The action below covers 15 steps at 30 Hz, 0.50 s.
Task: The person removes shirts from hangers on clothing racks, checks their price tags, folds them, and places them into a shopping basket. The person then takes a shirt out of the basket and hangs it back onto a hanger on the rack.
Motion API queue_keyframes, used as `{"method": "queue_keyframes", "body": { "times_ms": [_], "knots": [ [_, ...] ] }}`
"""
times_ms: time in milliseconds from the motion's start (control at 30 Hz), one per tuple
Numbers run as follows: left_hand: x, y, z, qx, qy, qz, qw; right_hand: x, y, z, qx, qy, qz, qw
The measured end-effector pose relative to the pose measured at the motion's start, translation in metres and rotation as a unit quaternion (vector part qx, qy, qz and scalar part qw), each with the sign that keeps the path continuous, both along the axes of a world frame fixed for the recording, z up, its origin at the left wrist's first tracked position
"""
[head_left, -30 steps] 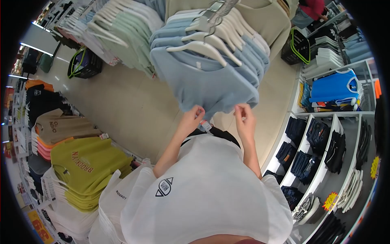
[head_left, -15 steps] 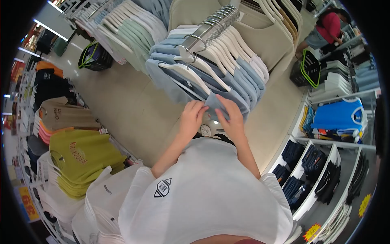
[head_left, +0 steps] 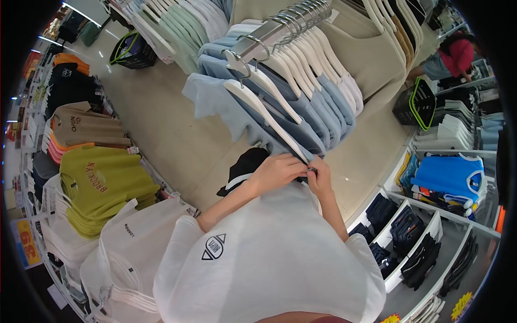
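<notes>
My left hand point(head_left: 277, 171) is closed at the near end of the front white hanger point(head_left: 264, 113), its fingers on the light blue shirt point(head_left: 215, 99) there. Close beside it, my right hand point(head_left: 321, 175) pinches the same shirt's edge, and the fingertips of both hands nearly meet. A small dark bit shows between them, too small to make out. The shirt hangs askew, with its far side spread out to the left. Behind it, several more blue shirts point(head_left: 328, 116) hang on white hangers from a metal rail point(head_left: 258, 43).
Beige tops point(head_left: 371, 59) hang behind the rail. Black baskets with green handles stand on the floor, one left point(head_left: 134, 51) and one right point(head_left: 414, 105). Green shirts point(head_left: 102, 183) hang at left. Shelves with folded dark trousers point(head_left: 406, 229) are at right. A person in red point(head_left: 458, 56) is farther off.
Both hands have moved down toward my body, drawing the front hanger's near end with them. The blue shirt has swung out to the left. My view has shifted slightly.
</notes>
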State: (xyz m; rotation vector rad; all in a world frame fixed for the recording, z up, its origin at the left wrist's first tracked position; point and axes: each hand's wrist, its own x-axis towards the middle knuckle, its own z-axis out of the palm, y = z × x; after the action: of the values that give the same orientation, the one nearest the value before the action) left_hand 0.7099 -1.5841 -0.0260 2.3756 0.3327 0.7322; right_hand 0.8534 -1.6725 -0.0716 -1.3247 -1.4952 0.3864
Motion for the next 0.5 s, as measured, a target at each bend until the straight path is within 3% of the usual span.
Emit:
{"method": "queue_keyframes", "body": {
  "times_ms": [100, 267, 333, 400, 433, 500],
  "knots": [
    [0.010, -0.002, 0.003, -0.004, -0.014, -0.019, 1.000, 0.000, -0.005, -0.018, 0.071, 0.048, -0.014, 0.996],
    [0.009, 0.010, 0.007, 0.000, 0.011, -0.066, 0.998, 0.007, -0.012, -0.025, 0.092, 0.028, -0.077, 0.992],
    [-0.008, 0.031, 0.010, -0.023, -0.128, 0.029, 0.991, 0.008, -0.011, -0.034, 0.097, 0.021, -0.088, 0.991],
    [-0.027, 0.062, 0.015, 0.033, -0.198, 0.233, 0.952, 0.005, -0.012, -0.042, 0.082, 0.126, -0.132, 0.980],
    [-0.032, 0.074, 0.022, -0.001, -0.176, 0.356, 0.918, 0.001, -0.014, -0.045, 0.081, 0.127, -0.128, 0.980],
    [-0.041, 0.105, 0.044, 0.105, -0.105, 0.398, 0.905, -0.004, -0.015, -0.049, 0.010, 0.236, -0.147, 0.960]
  ]
}}
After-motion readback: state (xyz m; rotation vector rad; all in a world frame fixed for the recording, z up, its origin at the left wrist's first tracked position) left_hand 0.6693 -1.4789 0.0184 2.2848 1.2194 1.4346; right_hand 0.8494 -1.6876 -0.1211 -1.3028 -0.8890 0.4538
